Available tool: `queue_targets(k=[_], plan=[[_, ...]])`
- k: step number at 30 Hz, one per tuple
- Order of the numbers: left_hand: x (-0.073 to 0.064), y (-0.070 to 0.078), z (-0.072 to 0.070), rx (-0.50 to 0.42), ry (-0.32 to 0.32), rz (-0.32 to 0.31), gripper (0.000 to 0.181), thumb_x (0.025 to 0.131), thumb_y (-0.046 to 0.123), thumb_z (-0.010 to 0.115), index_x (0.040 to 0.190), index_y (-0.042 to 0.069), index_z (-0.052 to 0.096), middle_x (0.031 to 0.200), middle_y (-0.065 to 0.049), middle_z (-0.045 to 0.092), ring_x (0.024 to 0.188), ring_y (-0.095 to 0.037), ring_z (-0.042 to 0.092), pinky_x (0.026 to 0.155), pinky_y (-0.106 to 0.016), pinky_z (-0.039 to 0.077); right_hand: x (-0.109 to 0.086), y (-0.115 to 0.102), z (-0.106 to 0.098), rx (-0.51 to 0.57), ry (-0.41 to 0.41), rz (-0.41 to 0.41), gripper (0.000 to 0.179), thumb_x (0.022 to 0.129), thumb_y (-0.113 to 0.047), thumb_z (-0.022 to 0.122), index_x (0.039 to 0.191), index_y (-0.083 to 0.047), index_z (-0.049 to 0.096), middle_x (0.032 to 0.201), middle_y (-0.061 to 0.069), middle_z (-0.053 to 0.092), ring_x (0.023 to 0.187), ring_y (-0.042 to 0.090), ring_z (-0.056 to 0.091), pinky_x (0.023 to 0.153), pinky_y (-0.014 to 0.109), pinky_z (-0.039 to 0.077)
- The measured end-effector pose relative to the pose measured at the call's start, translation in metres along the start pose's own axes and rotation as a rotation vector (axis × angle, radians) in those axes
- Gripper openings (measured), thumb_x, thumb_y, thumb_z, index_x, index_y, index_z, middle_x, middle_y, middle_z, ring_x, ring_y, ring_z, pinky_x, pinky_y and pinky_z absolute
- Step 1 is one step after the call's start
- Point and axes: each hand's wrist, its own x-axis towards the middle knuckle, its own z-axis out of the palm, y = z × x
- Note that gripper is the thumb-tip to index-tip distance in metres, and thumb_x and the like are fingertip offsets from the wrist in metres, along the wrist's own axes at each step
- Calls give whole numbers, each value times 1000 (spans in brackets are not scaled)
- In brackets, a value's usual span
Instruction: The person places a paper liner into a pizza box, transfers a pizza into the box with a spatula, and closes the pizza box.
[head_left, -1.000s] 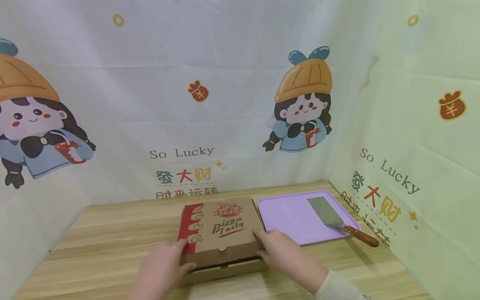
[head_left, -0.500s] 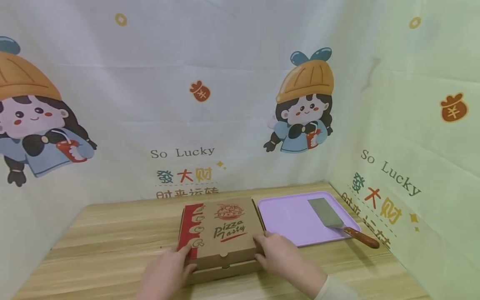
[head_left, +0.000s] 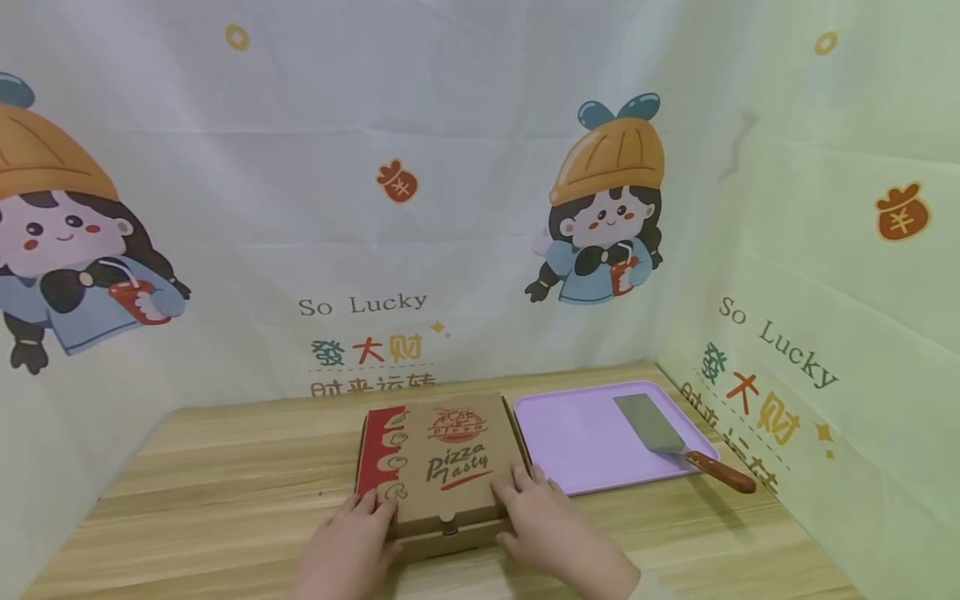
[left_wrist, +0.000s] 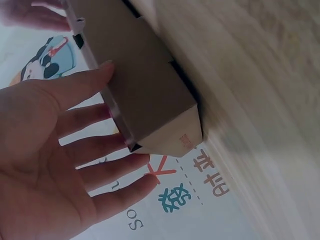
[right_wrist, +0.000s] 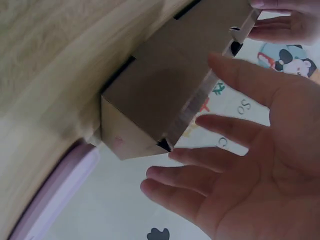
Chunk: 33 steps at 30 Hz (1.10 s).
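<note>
A cardboard pizza box (head_left: 465, 492) with a red strip and "Pizza Tasty" print lies flat on the table, its lid down over the base. My left hand (head_left: 348, 546) rests its fingers on the lid's front left corner, and its thumb touches the front face in the left wrist view. Over the front right corner, my right hand (head_left: 555, 525) lies with fingers on the lid and thumb by the front. Both hands have fairly straight, spread fingers in the wrist views. Between them a small tab (head_left: 448, 523) shows at the lid's front edge. The box's inside is hidden.
Right of the box lies a purple tray (head_left: 570, 442), close to its side. A spatula (head_left: 651, 423) with a flat metal blade rests on it, its wooden handle over the tray's edge. Printed cloth walls (head_left: 465, 208) stand behind and beside the wooden table (head_left: 225, 475).
The lid's front has come down over the base, and the dark gap beneath it is gone. Both hands have shifted inward, with their fingers now on top of the lid.
</note>
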Motion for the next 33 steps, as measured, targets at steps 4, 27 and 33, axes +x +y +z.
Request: queue_targets(k=[4, 27, 33], plan=[[2, 1, 3, 17, 3, -10, 69, 85, 34, 90, 142, 5, 65, 151, -26, 60, 140, -54, 54, 109, -72, 49, 3, 0, 4, -8, 18, 37, 71, 85, -27, 88, 145, -1, 60, 155, 37, 51, 142, 57, 52, 113, 70, 48], [5, 4, 8, 100, 43, 50, 62, 79, 36, 90, 127, 2, 75, 133, -27, 72, 122, -47, 69, 97, -60, 60, 10, -2, 23, -339, 159, -91, 45, 79, -32, 92, 108, -4, 74, 100, 8, 74, 90, 22, 71, 81, 33, 64], [4, 4, 8, 86, 61, 49, 56, 77, 37, 90, 122, 5, 78, 127, -23, 75, 117, -44, 72, 91, -59, 63, 8, -1, 23, -309, 201, -101, 37, 76, -30, 94, 95, -8, 71, 89, 4, 69, 82, 19, 69, 74, 30, 64]])
